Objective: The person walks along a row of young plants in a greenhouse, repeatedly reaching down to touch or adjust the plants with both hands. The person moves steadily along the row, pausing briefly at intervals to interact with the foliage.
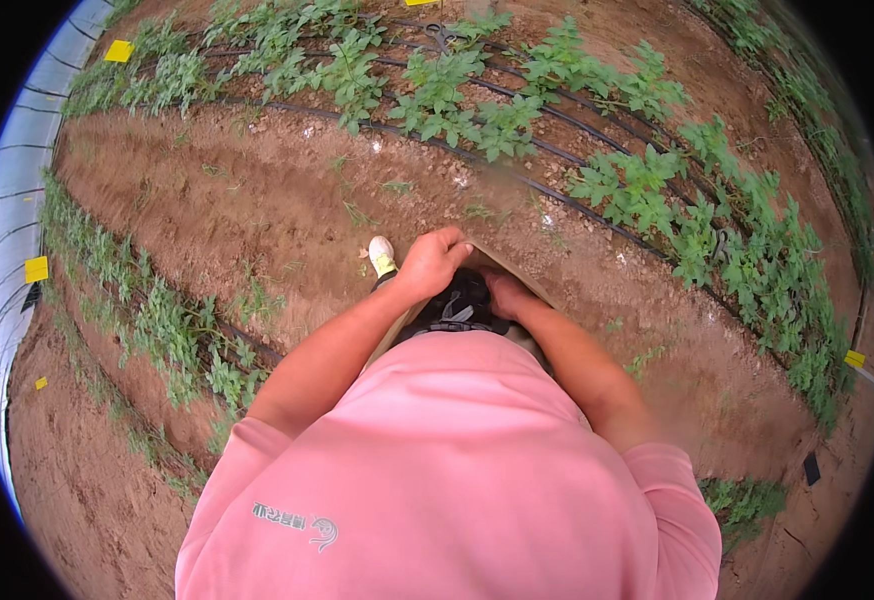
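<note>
My left hand (pixel 433 261) pinches the upper edge of a tan open-topped bag or pouch (pixel 508 266) held against my waist. Inside its opening, my right hand (pixel 508 292) is reached in past the rim; its fingers are partly hidden, and I cannot tell whether they hold anything. Dark items (pixel 467 300) and a black waist strap or buckle (pixel 456 326) show between the hands. Below the left hand, one pale shoe (pixel 381 253) stands on the soil.
Beyond the bare soil path (pixel 279 195) runs a bed of leafy green plants (pixel 437 97) with black drip lines (pixel 557 196). Scissors-like handles (pixel 441 36) show among the leaves. Yellow cards (pixel 119 51) hang about. More plants (pixel 159 315) grow left, near the pale greenhouse wall (pixel 9 195).
</note>
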Available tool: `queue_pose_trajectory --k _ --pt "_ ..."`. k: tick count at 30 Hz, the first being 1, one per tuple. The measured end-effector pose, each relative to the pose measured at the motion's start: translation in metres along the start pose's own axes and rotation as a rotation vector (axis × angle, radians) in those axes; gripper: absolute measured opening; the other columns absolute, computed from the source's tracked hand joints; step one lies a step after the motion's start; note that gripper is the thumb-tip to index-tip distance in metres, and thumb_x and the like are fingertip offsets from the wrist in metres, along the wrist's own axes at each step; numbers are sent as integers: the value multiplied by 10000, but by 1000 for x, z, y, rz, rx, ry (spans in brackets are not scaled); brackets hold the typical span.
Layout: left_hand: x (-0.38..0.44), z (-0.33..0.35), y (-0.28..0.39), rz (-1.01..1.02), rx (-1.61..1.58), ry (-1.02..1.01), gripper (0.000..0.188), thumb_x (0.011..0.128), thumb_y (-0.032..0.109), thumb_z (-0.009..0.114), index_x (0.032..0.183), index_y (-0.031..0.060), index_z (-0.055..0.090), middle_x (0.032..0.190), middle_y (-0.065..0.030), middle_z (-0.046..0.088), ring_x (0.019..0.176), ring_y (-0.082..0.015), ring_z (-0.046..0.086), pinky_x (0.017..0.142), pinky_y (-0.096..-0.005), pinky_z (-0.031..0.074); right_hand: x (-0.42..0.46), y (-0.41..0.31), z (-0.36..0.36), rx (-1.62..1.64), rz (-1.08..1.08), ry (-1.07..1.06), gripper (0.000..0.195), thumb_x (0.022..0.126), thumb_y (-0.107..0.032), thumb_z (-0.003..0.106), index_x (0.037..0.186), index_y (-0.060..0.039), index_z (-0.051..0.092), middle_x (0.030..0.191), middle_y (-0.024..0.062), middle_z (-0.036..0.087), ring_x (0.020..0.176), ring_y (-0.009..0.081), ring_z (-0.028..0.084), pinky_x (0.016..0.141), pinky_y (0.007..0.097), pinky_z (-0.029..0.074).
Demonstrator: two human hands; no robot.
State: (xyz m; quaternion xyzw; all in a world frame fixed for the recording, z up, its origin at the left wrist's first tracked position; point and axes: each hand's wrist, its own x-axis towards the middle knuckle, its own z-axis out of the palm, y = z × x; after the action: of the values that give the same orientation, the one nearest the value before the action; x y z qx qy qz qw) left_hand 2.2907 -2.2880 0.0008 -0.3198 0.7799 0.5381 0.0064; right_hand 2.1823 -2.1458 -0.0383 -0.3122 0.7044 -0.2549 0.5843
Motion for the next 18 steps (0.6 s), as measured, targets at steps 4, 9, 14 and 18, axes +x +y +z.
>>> queue_pose_trajectory --k 4,9,14,18 --pt "6 -15 -8 51 -20 -66 226 901 197 600 857 -25 602 730 -161 590 695 -225 582 674 -371 466 23 13 0 -449 -31 -81 676 728 -46 702 1352 -36 442 1317 194 526 1237 341 483 1042 391 390" --pt "12 -44 -35 89 -9 -109 218 897 197 604 873 -19 615 749 -175 608 701 -261 602 678 -385 473 34 20 27 10 114 -55 702 771 4 650 1412 -12 363 1274 175 558 1121 295 557 877 362 490" --pt "24 -96 -60 48 39 -156 217 893 204 612 953 -4 629 849 -178 623 753 -275 610 720 -375 488 29 -47 31 615 68 -3 737 833 32 608 1465 13 231 1212 137 575 1023 219 604 742 313 524" --pt "30 -129 -72 203 -96 -105 315 895 204 624 1145 13 608 1056 -164 622 930 -274 619 828 -356 494 29 -108 35 980 -77 89 758 870 40 572 1483 8 127 1189 156 564 1020 236 611 762 337 536"
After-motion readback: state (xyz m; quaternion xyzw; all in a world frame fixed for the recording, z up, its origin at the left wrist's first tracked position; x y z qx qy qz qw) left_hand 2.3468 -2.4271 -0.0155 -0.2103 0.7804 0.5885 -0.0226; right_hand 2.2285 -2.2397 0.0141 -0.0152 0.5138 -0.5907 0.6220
